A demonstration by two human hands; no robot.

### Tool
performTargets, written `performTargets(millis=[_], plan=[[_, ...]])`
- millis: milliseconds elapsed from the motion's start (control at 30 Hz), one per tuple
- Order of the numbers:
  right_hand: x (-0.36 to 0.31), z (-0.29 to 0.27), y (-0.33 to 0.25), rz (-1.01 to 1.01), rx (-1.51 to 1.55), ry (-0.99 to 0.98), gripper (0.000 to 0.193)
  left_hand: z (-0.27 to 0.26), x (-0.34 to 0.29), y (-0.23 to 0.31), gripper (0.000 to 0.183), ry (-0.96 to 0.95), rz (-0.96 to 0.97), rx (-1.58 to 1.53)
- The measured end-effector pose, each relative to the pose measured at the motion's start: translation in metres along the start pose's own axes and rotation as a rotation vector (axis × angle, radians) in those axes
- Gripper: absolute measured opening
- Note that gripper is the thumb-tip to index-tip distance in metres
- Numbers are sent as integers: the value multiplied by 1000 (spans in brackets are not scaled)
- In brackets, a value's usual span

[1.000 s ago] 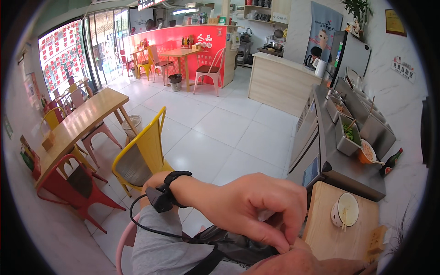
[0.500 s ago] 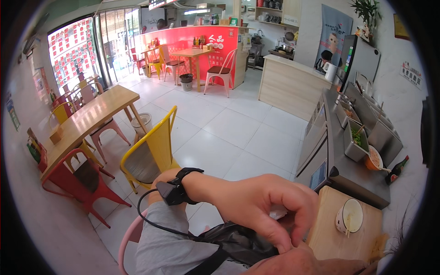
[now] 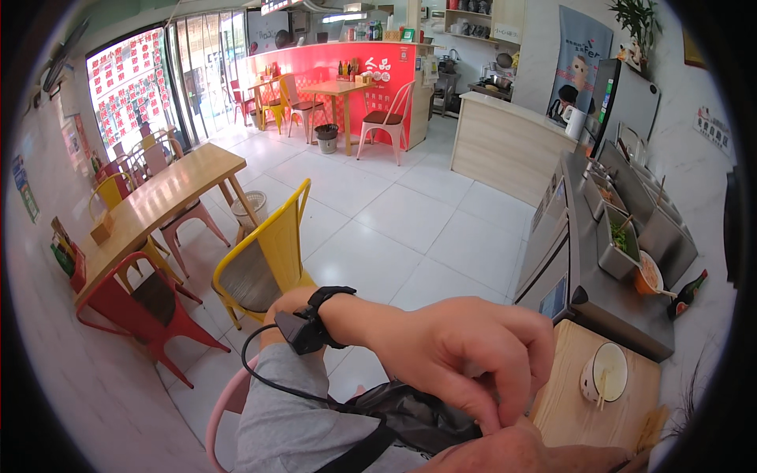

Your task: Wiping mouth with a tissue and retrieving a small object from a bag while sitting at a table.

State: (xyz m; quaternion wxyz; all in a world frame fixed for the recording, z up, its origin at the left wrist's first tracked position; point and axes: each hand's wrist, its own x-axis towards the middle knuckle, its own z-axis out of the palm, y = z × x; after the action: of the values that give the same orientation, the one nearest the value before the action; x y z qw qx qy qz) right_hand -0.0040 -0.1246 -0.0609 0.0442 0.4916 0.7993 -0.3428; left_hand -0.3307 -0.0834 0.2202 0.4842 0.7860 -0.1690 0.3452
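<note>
My left hand (image 3: pixel 481 355), with a black band and small device (image 3: pixel 311 323) on its wrist, bends over the lower middle. Its fingers are curled, and thumb and index tips come together against my right hand (image 3: pixel 493 453). Whatever may be between them is hidden. Only the back of my right hand and wrist shows at the lower edge; its fingers are out of sight. Below my left hand lies a shiny black bag-like piece (image 3: pixel 410 406) with a strap, over grey clothing. To the right, a white bowl (image 3: pixel 588 386) with chopsticks (image 3: pixel 601 404) resting in it stands on a wooden table (image 3: pixel 564 355).
A steel counter (image 3: pixel 607 303) with food trays and a dark bottle (image 3: pixel 688 296) runs along the right. Yellow (image 3: pixel 268 252) and red (image 3: pixel 150 315) metal chairs surround a long wooden table (image 3: pixel 165 197) on the left. A red counter (image 3: pixel 386 87) stands at the back.
A white bit seen between my left fingers no longer shows. The fingers have drawn a little closer together, and the whole view has shifted slightly.
</note>
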Motion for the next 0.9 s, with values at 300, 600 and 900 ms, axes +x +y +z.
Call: performTargets(millis=[300,600,900], plan=[[44,72,117,-250,-189,177,37,4,-12,2,7,-34,147,-70],[23,19,31,-88,-67,86,36,14,-12,-7,12,-108,176,18],[18,12,18,-82,-25,48,36,5,-9,-9,15,-57,277,133]])
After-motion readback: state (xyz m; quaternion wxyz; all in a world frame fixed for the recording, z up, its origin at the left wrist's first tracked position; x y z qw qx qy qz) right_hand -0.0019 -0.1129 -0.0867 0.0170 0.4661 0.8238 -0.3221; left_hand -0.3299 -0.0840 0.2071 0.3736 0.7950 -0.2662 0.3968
